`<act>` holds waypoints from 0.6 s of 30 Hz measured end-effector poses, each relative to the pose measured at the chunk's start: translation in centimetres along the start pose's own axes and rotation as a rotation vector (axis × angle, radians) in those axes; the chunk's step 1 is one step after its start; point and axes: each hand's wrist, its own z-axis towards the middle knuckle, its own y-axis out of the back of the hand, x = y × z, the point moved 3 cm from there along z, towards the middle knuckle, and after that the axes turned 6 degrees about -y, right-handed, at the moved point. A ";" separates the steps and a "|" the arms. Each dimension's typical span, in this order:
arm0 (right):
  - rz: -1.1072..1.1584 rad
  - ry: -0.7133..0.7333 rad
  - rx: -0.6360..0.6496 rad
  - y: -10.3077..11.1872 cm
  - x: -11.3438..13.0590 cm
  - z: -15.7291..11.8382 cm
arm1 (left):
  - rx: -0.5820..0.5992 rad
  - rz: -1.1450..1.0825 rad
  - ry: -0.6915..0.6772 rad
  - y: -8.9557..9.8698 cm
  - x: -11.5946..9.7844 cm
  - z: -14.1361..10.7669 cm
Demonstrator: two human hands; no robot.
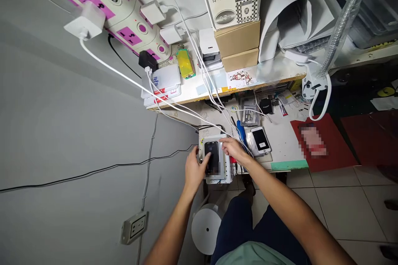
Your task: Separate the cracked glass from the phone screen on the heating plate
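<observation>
A dark phone or phone screen [212, 158] lies flat on the grey-white plate [222, 169] of a small pale box-like unit. My left hand [196, 169] is at its left side, fingers apart, with the thumb reaching over the dark glass. Nothing shows in its grasp. At the plate's upper right is my right hand [233, 149], index finger stretched toward the phone and the other fingers curled; I see nothing held there. Just right of that hand lie a blue-handled tool [241, 130] and a white phone [260, 140] with a black screen.
White charging cables [186, 112] hang from the power tower [124, 12] across the bench. Above is a shelf [186, 96] with boxes [238, 41]. Red mats [338, 149] lie at right. A wall [77, 132] borders the left; a white round bin [205, 227] stands below.
</observation>
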 end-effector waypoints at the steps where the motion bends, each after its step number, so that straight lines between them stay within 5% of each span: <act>1: 0.028 -0.030 0.022 -0.4 -0.1 -0.2 | 0.008 0.023 -0.032 -0.7 -0.9 -0.6; 6: 0.091 -0.139 0.081 -1.6 0.4 0.0 | 0.017 0.154 -0.111 -3.3 -3.4 -1.6; 18: 0.091 -0.129 0.036 -2.7 -0.4 1.2 | 0.017 0.385 -0.117 -5.1 -3.1 -1.4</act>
